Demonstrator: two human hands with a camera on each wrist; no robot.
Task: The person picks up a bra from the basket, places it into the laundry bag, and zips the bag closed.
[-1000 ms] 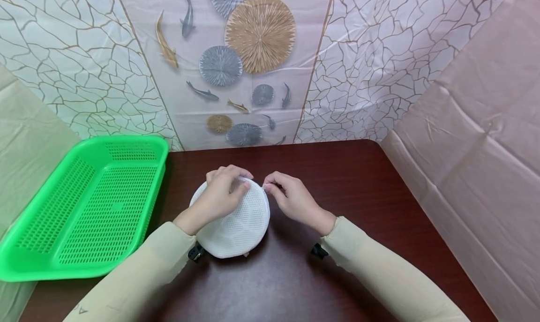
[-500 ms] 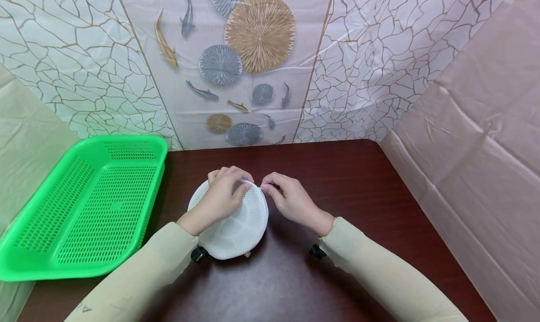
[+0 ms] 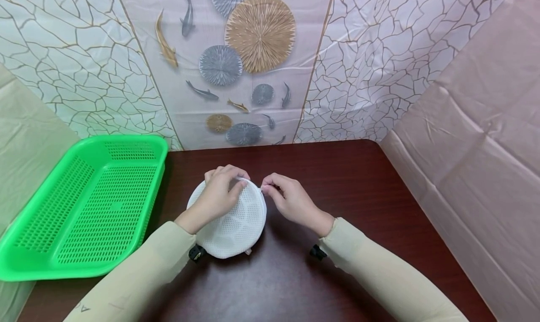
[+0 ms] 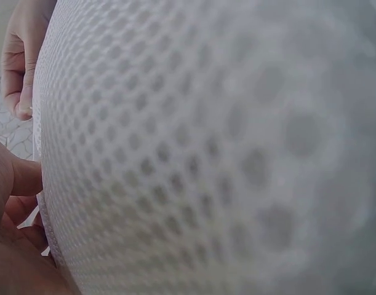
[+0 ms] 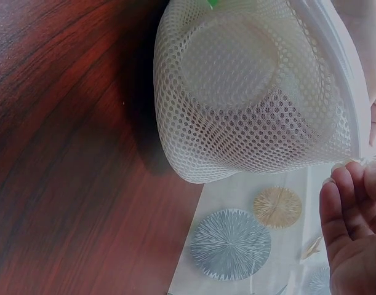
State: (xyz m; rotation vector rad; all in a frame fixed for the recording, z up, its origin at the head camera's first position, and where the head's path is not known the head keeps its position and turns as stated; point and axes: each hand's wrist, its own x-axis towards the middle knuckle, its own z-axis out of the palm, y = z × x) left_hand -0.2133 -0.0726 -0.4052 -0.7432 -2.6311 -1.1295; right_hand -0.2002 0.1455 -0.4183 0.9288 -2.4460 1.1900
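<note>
A round white mesh laundry bag (image 3: 236,228) stands on the dark wooden table, its flat top facing up. My left hand (image 3: 217,195) holds the far part of its rim between thumb and fingers. At the rim's right edge, the fingertips of my right hand (image 3: 293,202) pinch a small bit at the zipper; what exactly they pinch I cannot tell. In the right wrist view the zipper band (image 5: 335,49) runs along the bag's rim, and a round panel (image 5: 231,61) shows through the mesh. White mesh (image 4: 144,123) fills most of the left wrist view.
To the left a large green plastic basket (image 3: 158,190) with slotted walls reaches the table's left edge. A patterned cloth (image 3: 261,101) hangs behind the table, and a plain pinkish cloth (image 3: 472,125) borders the right side.
The mesh bag has shifted slightly to the left, together with my left hand. My right hand has moved only a little left, still pinching at the rim.
</note>
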